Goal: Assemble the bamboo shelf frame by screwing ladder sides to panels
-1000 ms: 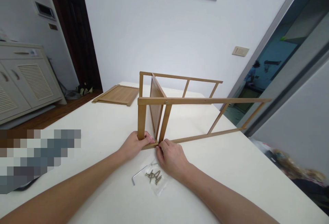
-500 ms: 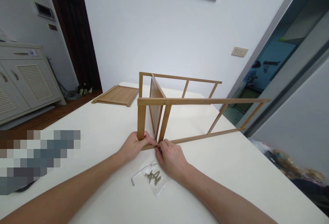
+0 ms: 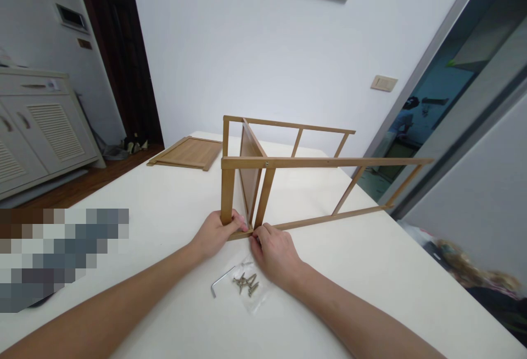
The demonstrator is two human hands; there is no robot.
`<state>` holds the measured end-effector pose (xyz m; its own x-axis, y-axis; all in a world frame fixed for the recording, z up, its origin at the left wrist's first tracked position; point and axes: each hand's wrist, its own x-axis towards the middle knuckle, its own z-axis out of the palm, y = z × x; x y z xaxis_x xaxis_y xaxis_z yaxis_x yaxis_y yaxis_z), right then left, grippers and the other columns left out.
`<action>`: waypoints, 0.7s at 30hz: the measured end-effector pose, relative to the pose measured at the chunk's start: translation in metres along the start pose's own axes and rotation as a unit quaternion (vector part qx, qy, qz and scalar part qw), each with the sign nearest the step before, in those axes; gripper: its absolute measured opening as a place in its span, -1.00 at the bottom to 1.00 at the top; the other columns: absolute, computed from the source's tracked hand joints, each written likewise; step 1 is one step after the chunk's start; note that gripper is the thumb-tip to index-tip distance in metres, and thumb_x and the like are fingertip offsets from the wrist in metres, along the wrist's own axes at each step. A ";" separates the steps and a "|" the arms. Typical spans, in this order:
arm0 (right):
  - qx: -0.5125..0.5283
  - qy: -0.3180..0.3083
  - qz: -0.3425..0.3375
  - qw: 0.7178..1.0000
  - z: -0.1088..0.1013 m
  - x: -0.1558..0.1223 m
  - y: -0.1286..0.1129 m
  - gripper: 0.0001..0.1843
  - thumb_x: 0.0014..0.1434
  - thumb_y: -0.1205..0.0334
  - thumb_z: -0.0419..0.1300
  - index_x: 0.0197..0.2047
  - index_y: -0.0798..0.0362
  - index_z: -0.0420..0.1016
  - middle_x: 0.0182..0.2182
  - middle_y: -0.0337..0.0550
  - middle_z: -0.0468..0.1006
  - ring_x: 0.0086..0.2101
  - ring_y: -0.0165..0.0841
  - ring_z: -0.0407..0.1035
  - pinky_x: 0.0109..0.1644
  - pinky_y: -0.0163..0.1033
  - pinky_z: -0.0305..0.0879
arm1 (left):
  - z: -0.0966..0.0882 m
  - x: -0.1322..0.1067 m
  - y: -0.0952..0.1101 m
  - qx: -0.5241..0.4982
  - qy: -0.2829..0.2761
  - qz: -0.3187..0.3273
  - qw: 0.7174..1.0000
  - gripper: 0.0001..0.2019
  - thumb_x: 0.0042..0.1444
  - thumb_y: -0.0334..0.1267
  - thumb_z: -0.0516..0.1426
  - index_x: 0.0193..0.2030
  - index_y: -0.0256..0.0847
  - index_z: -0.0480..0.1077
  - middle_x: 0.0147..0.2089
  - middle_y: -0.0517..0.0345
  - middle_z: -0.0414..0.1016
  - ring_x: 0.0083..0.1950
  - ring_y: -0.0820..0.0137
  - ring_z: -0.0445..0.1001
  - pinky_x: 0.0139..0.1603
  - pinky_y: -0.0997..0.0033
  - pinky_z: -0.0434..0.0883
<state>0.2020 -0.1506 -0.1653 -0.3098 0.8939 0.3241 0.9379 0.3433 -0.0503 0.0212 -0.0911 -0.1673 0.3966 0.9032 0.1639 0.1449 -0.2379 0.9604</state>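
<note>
A wooden shelf frame lies on its side on the white table, with a slatted shelf panel standing upright between its two side ladders. My left hand is closed round the near lower corner of the frame, its thumb along the bottom rail by the panel's foot. Just to the right, my right hand has its fingers pinched together against the outer face of that rail; whatever they hold is hidden. Below the hands, several screws rest on a clear plastic bag, beside a hex key.
A second wooden panel lies flat at the table's back left. The white table reaches to the wall behind. A louvred cabinet stands at the left. Beyond the doorway at right, a person is seen far off.
</note>
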 end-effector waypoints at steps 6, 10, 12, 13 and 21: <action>-0.003 -0.003 0.001 1.000 -0.003 0.000 -0.001 -0.87 0.31 0.28 0.06 -0.29 0.06 0.37 -0.35 -0.19 0.52 -0.39 -0.38 0.39 -0.38 -0.24 0.02 | 0.000 0.000 0.001 0.000 -0.002 -0.007 1.000 -0.67 0.15 0.01 0.14 -0.43 -0.22 0.48 -0.32 0.05 0.60 -0.17 0.23 0.53 -0.04 0.25 0.41; -0.005 -0.002 -0.002 1.000 -0.005 0.000 -0.003 -0.88 0.30 0.28 0.05 -0.28 0.05 0.36 -0.35 -0.18 0.51 -0.39 -0.36 0.40 -0.38 -0.24 0.03 | 0.000 -0.001 0.002 0.001 0.000 -0.005 1.000 -0.65 0.14 0.03 0.14 -0.43 -0.21 0.49 -0.31 0.06 0.60 -0.17 0.23 0.54 -0.04 0.26 0.41; -0.008 0.000 -0.003 1.000 -0.005 0.000 -0.003 -0.87 0.31 0.28 0.04 -0.28 0.06 0.35 -0.35 -0.18 0.50 -0.39 -0.36 0.40 -0.39 -0.24 0.04 | 0.000 -0.001 0.002 0.002 -0.001 -0.007 1.000 -0.64 0.15 0.04 0.13 -0.43 -0.21 0.48 -0.31 0.06 0.60 -0.16 0.24 0.54 -0.04 0.27 0.41; -0.011 0.001 -0.004 1.000 -0.004 0.000 -0.004 -0.86 0.32 0.28 0.03 -0.29 0.06 0.35 -0.36 -0.18 0.50 -0.39 -0.37 0.40 -0.39 -0.24 0.04 | 0.000 -0.001 0.002 0.004 -0.002 -0.008 1.000 -0.64 0.15 0.04 0.13 -0.43 -0.21 0.48 -0.31 0.06 0.60 -0.16 0.24 0.54 -0.03 0.27 0.41; 0.001 0.008 0.004 1.000 -0.005 0.000 -0.004 -0.81 0.35 0.17 0.03 -0.26 0.06 0.37 -0.35 -0.17 0.49 -0.36 -0.35 0.41 -0.38 -0.26 0.07 | 0.000 0.000 0.002 0.002 -0.001 -0.007 1.000 -0.65 0.17 0.03 0.12 -0.42 -0.21 0.46 -0.32 0.07 0.60 -0.19 0.27 0.53 -0.03 0.28 0.39</action>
<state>0.1995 -0.1536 -0.1608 -0.3002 0.8918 0.3385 0.9398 0.3374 -0.0553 0.0214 -0.0919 -0.1656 0.3964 0.9059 0.1492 0.1546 -0.2260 0.9618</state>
